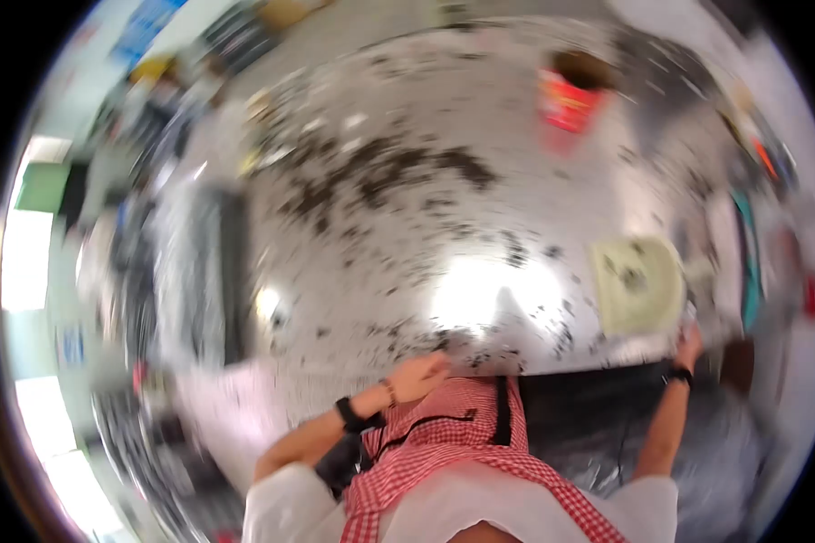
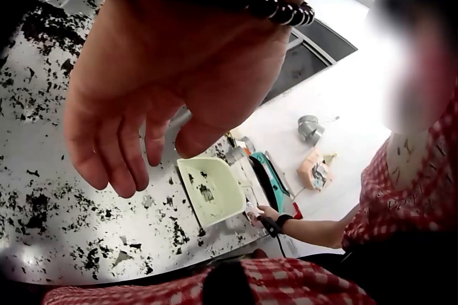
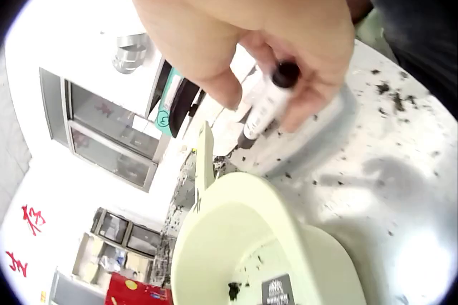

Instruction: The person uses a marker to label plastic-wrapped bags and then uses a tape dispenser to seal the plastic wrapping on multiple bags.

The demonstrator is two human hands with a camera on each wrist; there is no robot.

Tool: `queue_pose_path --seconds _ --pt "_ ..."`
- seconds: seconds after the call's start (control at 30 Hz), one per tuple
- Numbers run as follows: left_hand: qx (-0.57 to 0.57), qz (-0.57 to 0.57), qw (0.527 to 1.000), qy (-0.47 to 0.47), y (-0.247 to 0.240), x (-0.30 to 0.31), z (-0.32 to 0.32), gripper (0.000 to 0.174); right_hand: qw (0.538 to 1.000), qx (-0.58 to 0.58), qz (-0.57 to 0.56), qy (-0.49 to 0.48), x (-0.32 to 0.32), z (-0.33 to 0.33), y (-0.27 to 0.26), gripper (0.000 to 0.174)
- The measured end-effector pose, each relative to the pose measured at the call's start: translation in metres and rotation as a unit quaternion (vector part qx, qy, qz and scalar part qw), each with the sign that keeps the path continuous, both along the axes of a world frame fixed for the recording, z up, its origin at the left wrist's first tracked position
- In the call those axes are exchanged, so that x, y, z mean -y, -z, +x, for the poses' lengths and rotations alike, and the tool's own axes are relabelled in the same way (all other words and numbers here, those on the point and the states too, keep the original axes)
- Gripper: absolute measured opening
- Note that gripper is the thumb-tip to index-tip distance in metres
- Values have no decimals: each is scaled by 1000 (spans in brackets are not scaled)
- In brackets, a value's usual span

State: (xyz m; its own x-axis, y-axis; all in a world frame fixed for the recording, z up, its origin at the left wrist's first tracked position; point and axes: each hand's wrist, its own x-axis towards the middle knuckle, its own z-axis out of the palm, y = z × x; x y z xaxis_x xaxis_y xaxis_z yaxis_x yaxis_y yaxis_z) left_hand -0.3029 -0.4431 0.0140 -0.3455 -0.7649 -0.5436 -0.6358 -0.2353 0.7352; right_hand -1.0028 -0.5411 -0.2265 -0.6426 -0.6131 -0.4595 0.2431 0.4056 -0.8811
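My left hand (image 1: pixel 421 376) hovers by the table's near edge in the head view; in the left wrist view the same hand (image 2: pixel 172 90) has loosely bent fingers and nothing in them. At the right, my right hand (image 1: pixel 690 346) is beside a pale green dustpan (image 1: pixel 638 285). The right wrist view shows that hand (image 3: pixel 265 33) with its fingers curled round a white marker-like item (image 3: pixel 265 110) with dark ends, tilted above the table, the thumb a little apart. Below it lies the dustpan (image 3: pixel 236 208), with a few dark scraps inside.
Dark scraps (image 1: pixel 389 172) are scattered over the pale table (image 1: pixel 380 290). A red container (image 1: pixel 570 104) with a dark brown top stands at the back right. A teal item (image 1: pixel 747 258) is at the right edge, and grey wrapped goods (image 1: pixel 190 271) stand left.
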Motion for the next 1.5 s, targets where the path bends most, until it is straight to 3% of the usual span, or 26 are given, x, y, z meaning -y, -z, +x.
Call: queue_pose_path --seconds 0.03,0.07,0.1,0.13,0.17,0.2,0.33,0.37,0.43,0.53,0.63,0.7,0.77,0.83,0.87,0.9,0.93,0.97,1.0,1.03,1.07,1.13,1.2,1.3,1.5 --pt "14 25 1000 -1 -4 -5 -3 33 989 -16 -112 -91 24 -13 6 26" --pt "13 5 1000 -22 -6 -14 -4 32 991 -79 8 -110 42 -63 41 34" --pt "10 -16 999 -36 -6 -21 -5 32 965 -209 124 -100 64 -34 -7 30" --pt "21 -20 996 -84 -2 -30 -2 32 891 -397 59 -212 77 -76 24 29" --pt "1 -30 994 -105 1 -42 1 31 763 -591 -8 -262 89 -117 54 28" --pt "-20 -38 992 -119 4 -56 2 29 929 -360 -36 -72 98 -8 -37 47" --pt "-14 -61 965 -253 6 -106 16 26 798 -567 -104 -177 123 154 -112 40" --pt "-21 -30 964 -263 -2 -118 23 29 791 -563 -126 -205 127 200 -119 40" --pt "-12 -31 951 -309 -10 -145 36 29 810 -466 -158 -319 124 301 -116 35" --pt "-3 -56 920 -387 -12 -197 52 29 783 -264 -199 -527 98 462 -92 33" --pt "-13 -67 873 -483 -9 -267 72 28 667 -172 -196 -698 24 639 -120 32" --pt "-28 -106 828 -550 0 -317 85 28 534 -164 -274 -783 -35 744 -139 29" --pt "-4 -110 802 -588 -3 -371 104 28 434 -90 -347 -826 -99 835 -165 30" --pt "94 -154 753 -633 -25 -435 136 28 393 -37 -342 -852 -169 920 -211 25" --pt "161 -199 710 -656 -51 -466 154 30 384 34 -364 -848 -203 958 -237 25" --pt "246 -187 663 -681 -101 -496 174 35 356 73 -370 -855 -233 991 -277 25" --pt "328 -245 591 -695 -155 -522 192 34 316 91 -390 -860 -254 1022 -321 25" --pt "353 -223 543 -729 -218 -548 207 37 283 130 -452 -836 -279 1048 -370 24" --pt "467 -110 408 -776 -253 -578 182 36 251 157 -499 -815 -300 1063 -422 26" --pt "527 -198 380 -734 -294 -600 187 36 168 206 -588 -764 -312 1080 -469 34" --pt "575 -337 394 -633 -330 -611 201 36 61 290 -644 -705 -322 1096 -512 40" --pt "603 -478 410 -490 -368 -621 227 36 -8 288 -709 -643 -337 1111 -595 44" --pt "608 -550 406 -404 -385 -622 255 36 -14 248 -760 -601 -351 1123 -628 44" --pt "588 -601 406 -359 -385 -629 315 36 14 186 -797 -575 -347 1156 -649 42" --pt "524 -623 426 -395 -349 -649 471 36 80 49 -829 -552 -329 1224 -657 40"
